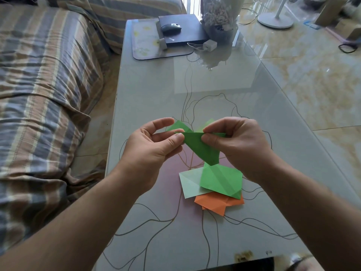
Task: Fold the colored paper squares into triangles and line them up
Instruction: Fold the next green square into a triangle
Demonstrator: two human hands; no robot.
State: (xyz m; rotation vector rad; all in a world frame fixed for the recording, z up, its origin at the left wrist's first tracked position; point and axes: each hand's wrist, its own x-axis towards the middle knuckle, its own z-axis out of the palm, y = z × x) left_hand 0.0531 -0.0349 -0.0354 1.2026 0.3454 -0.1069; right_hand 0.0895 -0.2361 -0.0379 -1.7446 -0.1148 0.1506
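- Green paper [203, 147] held in the air above the tabletop [156, 90], folded, its lower point hanging down over a small pile; its far portion is partly hidden behind both hands, so the full outline cannot be made out
- Left hand [150, 145] pinches the paper's left corner between thumb and forefinger; remaining fingers loosely curved
- Right hand [240, 145] pinches the upper edge near the middle, thumb under, fingertips on top; its palm covers the paper's right end
- Pile on the tabletop just below the hands: creased green sheet [220, 180] on top, pale green sheet [192, 184] beneath at the left, orange sheets [218, 204] at the bottom, mostly covered; count of orange sheets uncertain
- Far end: black box [181, 34] with a computer mouse [171, 27] on it, lying on a floral mat [144, 42]; small white lettering on the box edge, too small to read; white charger [210, 45] beside it
- Striped sofa cover [43, 75] at left, cut off by the frame
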